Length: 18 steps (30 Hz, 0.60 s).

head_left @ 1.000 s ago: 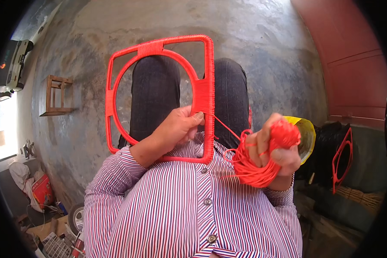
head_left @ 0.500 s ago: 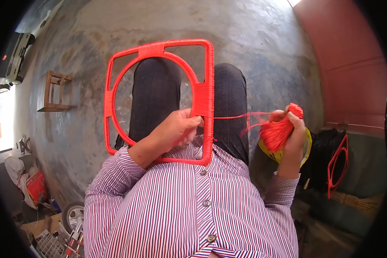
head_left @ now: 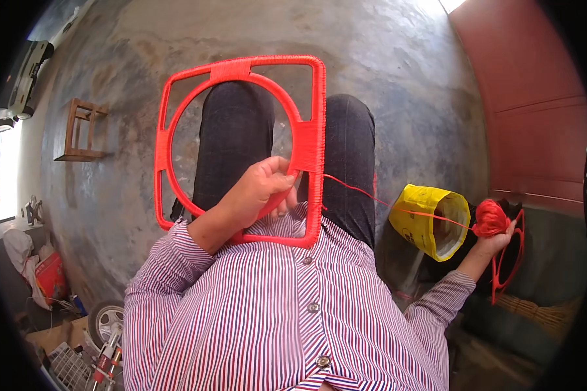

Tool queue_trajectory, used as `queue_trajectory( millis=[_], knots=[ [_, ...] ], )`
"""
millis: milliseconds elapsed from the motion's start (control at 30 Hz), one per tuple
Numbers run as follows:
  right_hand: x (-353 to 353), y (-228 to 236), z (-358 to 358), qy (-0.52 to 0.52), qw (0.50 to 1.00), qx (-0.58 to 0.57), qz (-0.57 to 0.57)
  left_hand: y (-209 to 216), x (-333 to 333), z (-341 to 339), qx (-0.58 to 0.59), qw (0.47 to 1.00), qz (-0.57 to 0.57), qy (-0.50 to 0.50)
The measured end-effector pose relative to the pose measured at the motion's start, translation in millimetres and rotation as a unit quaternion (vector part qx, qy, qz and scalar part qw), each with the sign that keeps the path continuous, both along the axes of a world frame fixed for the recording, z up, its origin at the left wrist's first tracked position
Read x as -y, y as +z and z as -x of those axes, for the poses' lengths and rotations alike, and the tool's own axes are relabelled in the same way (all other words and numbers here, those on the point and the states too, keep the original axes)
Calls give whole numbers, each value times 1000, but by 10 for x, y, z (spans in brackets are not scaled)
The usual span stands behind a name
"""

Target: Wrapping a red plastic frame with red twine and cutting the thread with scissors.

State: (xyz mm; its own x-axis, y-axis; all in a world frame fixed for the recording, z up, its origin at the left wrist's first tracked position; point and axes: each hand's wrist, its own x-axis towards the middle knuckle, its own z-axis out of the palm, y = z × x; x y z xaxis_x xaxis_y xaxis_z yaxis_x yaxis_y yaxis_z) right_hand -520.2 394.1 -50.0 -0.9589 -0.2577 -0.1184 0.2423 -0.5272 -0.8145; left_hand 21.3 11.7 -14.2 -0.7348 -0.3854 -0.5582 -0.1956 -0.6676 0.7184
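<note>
A square red frame [head_left: 308,146] with a round ring inside it, wrapped in red cord, rests across my thighs. My left hand [head_left: 266,189] grips the ring at its lower right, close to the frame's right bar; some fingers are hidden behind it. Far out to the right, my right hand [head_left: 496,241] is closed round a thick bundle of red cord [head_left: 490,218]. From the frame's right bar a single strand [head_left: 430,216] runs across to that bundle, passing over a yellow bag.
The open-topped yellow bag [head_left: 419,218] stands right of my knees. Beyond my right hand is another red frame [head_left: 520,251]. A small wooden stool [head_left: 78,130] is on the concrete floor at left, with a wheel [head_left: 104,319] at lower left. A red panel [head_left: 522,98] rises at right.
My right hand has swung outward to the right with the cord bundle, drawing out the strand and uncovering the yellow bag. My left hand stays at the ring; the frame has shifted slightly.
</note>
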Motion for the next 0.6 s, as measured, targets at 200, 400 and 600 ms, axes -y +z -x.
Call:
queue_trajectory(
  millis=[200,400,600],
  knots=[
    [1449,541,-2051,265,961,-10,-75,115,-125,43,38,992,119,-3],
    [2079,643,-2841,614,781,-29,-114,341,-120,57,34,984,172,29],
    [2222,916,-2958,674,730,-74,-85,845,396,-325,-85,969,181,146]
  ],
)
